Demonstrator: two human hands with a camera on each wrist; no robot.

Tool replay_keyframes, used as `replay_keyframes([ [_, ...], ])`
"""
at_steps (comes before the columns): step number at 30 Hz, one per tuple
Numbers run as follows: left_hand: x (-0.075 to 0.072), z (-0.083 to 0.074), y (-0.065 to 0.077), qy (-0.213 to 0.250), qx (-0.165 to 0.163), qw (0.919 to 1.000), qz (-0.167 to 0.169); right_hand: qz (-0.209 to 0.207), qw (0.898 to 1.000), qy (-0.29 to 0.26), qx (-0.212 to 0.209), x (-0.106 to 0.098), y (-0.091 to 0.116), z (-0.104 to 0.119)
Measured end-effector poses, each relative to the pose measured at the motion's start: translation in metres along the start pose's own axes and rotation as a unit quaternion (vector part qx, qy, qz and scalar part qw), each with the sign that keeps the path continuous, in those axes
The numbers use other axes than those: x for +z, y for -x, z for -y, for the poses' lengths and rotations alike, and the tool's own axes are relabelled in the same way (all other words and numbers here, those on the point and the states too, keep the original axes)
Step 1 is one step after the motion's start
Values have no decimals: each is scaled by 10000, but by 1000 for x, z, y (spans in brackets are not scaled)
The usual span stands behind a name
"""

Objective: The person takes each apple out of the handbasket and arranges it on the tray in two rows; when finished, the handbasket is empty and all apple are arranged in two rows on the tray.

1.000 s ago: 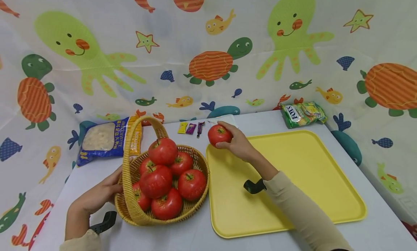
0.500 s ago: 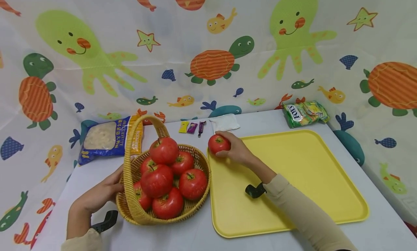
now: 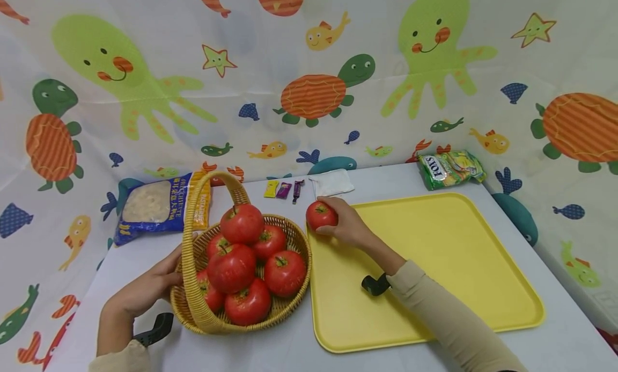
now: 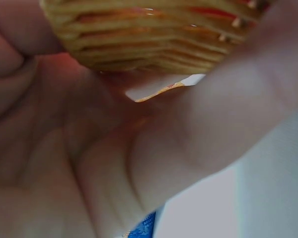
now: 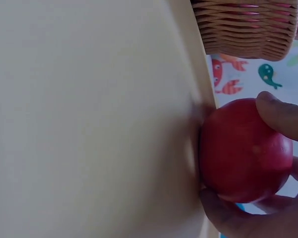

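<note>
At the tray's far left corner, a red apple (image 3: 321, 216) is held in my right hand (image 3: 351, 221), the thumb on its near side. In the right wrist view that apple (image 5: 243, 151) sits right at the edge of the yellow tray (image 5: 114, 99), with fingers around it. My left hand (image 3: 145, 289) grips the left side of a wicker basket (image 3: 303, 240); its fingertips are hidden behind the basket. Up close in the left wrist view, the woven wall (image 4: 144, 49) lies between thumb and fingers. Several red apples (image 3: 232, 269) are piled inside the basket, under its tall handle.
A blue pasta bag (image 3: 149, 203) lies behind the basket. Small wrapped candies (image 3: 283, 190) and a folded white tissue (image 3: 333, 182) are near the back edge. A green FOX'S bag (image 3: 451, 169) stands at the back right. A patterned curtain (image 3: 309, 141) closes off the back and sides.
My right hand has lowered the apple slightly toward me, down to the tray's far left corner. The tissue behind shows more. My left hand and the basket have stayed put.
</note>
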State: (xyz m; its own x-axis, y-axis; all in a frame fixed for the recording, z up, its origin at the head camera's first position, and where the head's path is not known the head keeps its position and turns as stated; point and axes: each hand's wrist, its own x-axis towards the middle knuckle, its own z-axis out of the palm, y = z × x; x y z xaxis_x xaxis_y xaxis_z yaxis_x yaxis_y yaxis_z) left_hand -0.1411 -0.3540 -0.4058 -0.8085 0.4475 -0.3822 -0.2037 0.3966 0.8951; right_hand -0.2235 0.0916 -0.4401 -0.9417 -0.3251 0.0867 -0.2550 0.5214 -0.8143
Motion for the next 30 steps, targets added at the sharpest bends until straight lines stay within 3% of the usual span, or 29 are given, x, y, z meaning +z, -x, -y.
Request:
replay_keyframes([
  [19, 0, 2, 0, 45, 161, 9998, 64, 187, 9997, 30, 172, 0, -1, -2],
  [24, 0, 2, 1, -25, 67, 10000, -14, 357, 9989, 300, 89, -13, 5, -1],
  [30, 0, 0, 1, 8, 60, 10000, 10, 29, 9985, 522, 155, -38, 12, 4],
])
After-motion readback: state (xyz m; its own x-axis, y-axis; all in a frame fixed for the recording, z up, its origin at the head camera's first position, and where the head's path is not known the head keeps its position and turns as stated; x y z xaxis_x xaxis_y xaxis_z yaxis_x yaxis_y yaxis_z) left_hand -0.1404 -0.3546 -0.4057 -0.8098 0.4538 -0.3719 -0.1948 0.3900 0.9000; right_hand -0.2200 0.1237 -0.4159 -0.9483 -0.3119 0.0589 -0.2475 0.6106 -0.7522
